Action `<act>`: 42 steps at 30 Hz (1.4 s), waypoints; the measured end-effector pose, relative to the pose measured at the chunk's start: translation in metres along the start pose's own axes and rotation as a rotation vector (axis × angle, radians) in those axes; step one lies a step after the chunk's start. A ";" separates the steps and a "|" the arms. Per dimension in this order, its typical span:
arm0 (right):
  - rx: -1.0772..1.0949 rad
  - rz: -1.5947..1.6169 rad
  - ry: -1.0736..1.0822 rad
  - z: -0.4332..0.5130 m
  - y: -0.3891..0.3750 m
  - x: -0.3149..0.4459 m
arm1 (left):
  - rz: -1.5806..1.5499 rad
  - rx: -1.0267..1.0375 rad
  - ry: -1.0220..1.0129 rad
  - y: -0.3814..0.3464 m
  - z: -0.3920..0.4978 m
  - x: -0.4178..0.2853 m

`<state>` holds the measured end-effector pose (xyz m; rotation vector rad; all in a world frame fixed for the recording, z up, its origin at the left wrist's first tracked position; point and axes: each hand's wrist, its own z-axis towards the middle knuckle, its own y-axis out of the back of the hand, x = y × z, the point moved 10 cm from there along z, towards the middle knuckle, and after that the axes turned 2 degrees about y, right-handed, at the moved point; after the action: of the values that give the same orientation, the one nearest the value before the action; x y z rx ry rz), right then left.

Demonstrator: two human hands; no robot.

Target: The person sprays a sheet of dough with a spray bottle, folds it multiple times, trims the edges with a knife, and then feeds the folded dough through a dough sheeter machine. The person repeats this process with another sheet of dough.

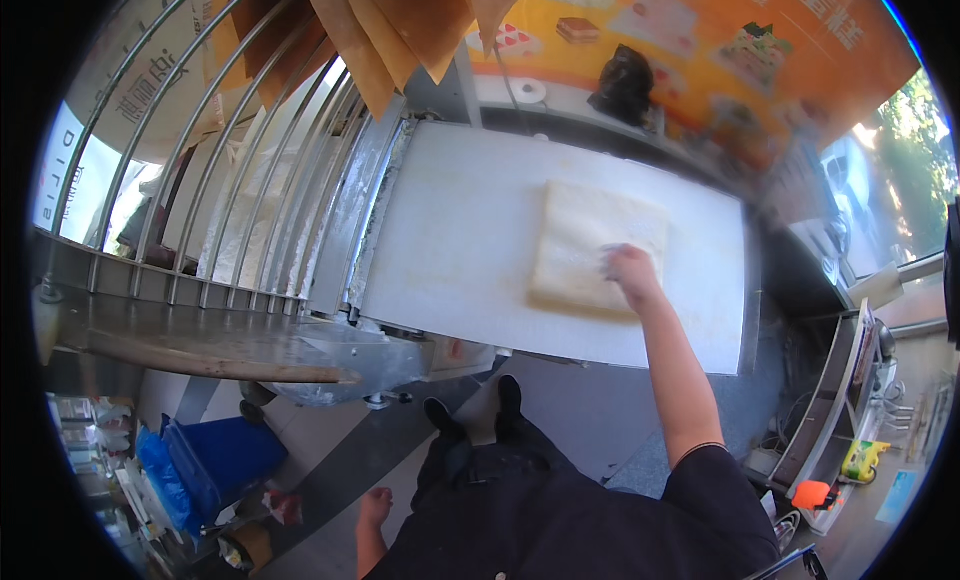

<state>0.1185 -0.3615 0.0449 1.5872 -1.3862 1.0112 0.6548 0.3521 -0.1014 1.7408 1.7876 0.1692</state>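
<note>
A thick square slab of pale dough [592,235] lies on the white top of a work table [465,235]. Over its lower right part is my right hand [628,271], reached out with the fingers curled down. Motion blurs this hand, and its fingertips look whitish. I cannot tell whether it pinches anything or touches the slab. Low at my side, away from the table, hangs my left hand [376,505], loosely fisted with nothing visible in it.
Left of the table stands a machine with a metal bar guard [202,145]. Brown paper sheets [405,24] hang above. A blue bin [225,460] stands on the floor at lower left. Shelving [817,400] with an orange object [814,494] is at right.
</note>
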 end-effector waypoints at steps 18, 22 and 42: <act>-0.245 0.387 0.235 0.002 0.099 0.051 | 0.174 -0.048 -0.092 0.014 0.009 -0.046; -0.184 0.371 0.241 0.011 0.069 0.056 | 0.154 -0.071 -0.075 0.015 -0.003 -0.053; -0.585 -0.960 0.393 0.073 0.066 0.038 | -0.110 -0.120 0.013 0.003 -0.044 0.006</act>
<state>0.0618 -0.4496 0.0563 1.2603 -0.4467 0.2556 0.6355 0.3723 -0.0670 1.5577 1.8384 0.2372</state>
